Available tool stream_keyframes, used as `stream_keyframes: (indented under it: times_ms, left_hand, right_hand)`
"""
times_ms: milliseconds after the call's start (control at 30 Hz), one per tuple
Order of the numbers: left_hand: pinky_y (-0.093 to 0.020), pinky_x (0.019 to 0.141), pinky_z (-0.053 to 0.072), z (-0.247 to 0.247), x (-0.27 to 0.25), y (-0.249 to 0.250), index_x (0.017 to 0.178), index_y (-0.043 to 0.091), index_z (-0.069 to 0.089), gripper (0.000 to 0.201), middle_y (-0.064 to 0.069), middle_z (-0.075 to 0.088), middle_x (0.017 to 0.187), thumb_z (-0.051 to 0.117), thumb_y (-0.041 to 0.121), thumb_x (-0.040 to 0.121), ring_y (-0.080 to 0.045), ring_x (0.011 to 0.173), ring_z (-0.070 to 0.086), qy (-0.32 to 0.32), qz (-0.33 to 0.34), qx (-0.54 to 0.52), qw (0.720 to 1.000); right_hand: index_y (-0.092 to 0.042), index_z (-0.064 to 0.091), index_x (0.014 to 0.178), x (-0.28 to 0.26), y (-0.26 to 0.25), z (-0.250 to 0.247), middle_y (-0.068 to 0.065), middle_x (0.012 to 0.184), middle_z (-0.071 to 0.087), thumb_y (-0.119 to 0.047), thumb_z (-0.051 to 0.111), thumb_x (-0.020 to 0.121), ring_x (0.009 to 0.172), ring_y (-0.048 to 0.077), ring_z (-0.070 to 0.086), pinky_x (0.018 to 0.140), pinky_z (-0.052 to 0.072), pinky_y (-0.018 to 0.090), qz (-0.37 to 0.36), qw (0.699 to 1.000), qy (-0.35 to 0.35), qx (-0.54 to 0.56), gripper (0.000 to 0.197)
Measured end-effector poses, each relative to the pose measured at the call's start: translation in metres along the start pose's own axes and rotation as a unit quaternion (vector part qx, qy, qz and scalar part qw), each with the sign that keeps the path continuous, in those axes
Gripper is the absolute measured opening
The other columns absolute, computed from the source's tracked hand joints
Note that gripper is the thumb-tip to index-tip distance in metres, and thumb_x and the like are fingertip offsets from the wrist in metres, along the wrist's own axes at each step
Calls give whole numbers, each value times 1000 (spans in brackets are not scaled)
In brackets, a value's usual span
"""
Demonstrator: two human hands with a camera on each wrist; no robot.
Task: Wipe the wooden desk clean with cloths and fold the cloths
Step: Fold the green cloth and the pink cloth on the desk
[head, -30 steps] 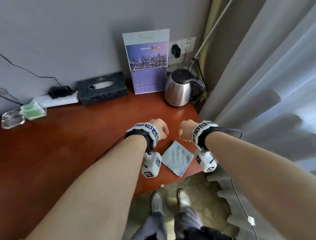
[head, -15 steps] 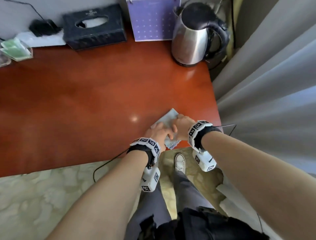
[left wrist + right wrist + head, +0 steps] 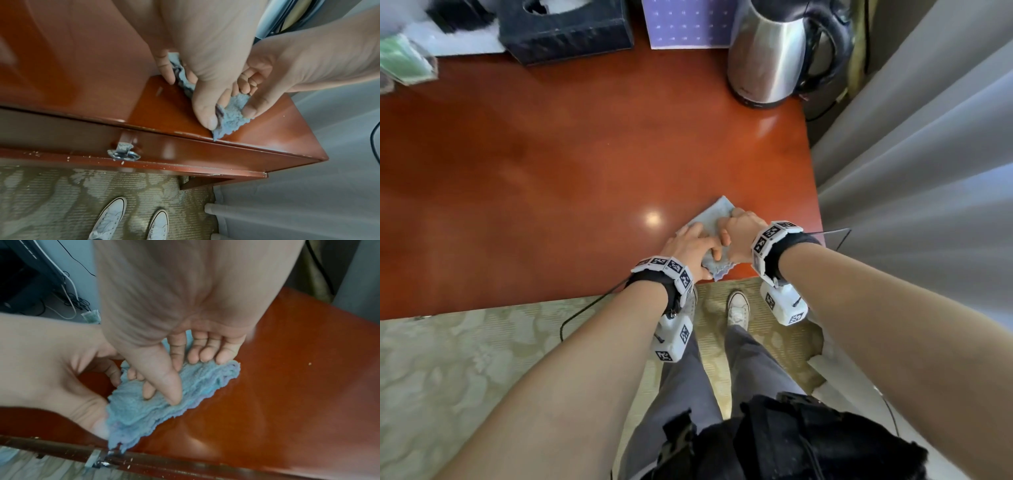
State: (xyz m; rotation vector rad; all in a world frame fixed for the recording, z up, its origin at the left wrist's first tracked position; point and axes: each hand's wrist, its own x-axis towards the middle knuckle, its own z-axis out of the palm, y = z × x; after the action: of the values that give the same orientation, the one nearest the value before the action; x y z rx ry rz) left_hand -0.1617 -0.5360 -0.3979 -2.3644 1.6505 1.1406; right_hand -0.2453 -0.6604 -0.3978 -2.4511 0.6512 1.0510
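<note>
Cloth [image 3: 714,219], bunched under both hands at the table [image 3: 558,164] edge, is pinched by the left hand [image 3: 690,248] fingers [image 3: 164,68] and right hand [image 3: 738,233] fingers [image 3: 194,353], so uneven pulling could slide its overhanging corner off.

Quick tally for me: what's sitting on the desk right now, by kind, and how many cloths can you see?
Blue cloth, gripped by left hand and right hand: 1
Steel electric kettle: 1
Dark tissue box: 1
Purple calendar card: 1
Green packets in a clear holder: 1
Total: 5
</note>
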Motion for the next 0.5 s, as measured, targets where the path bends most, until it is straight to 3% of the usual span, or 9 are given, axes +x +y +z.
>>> stream_keyframes:
  times_ms: [67, 167, 333, 500]
  left_hand:
    - [-33, 89, 42, -6, 1, 0, 94, 36, 61, 31, 7, 42, 106, 83, 33, 72, -16, 110, 42, -19, -4, -15, 1000]
    - [-35, 89, 45, -16, 4, 1, 95, 33, 68, 30, 2, 49, 110, 84, 36, 71, -17, 105, 48, -39, -10, -36, 999]
    - [-23, 77, 38, -19, 6, -1, 91, 30, 77, 16, 3, 56, 105, 82, 31, 76, -13, 91, 55, -12, -4, -61, 998]
    - [-23, 78, 43, -18, 7, -2, 88, 22, 76, 4, 9, 62, 93, 75, 25, 84, -13, 92, 60, 21, -24, -85, 996]
  right_hand:
    - [-18, 54, 110, -2, 2, 0, 9, 122, 43, -23, 63, 80, 110, 32, 50, 86, 52, 40, 4, 1000, 3, 7, 31]
    - [-20, 51, 108, -6, 1, -2, 9, 121, 45, -19, 62, 77, 109, 32, 48, 88, 52, 42, -1, 1000, -3, 10, 33]
    - [-17, 52, 114, -15, 1, 4, 8, 116, 41, -11, 62, 79, 107, 30, 47, 86, 52, 42, 15, 998, 36, 43, 37]
    - [-21, 55, 108, -23, 2, 11, 5, 110, 41, -23, 63, 82, 102, 27, 46, 84, 51, 41, 2, 995, 76, 71, 27]
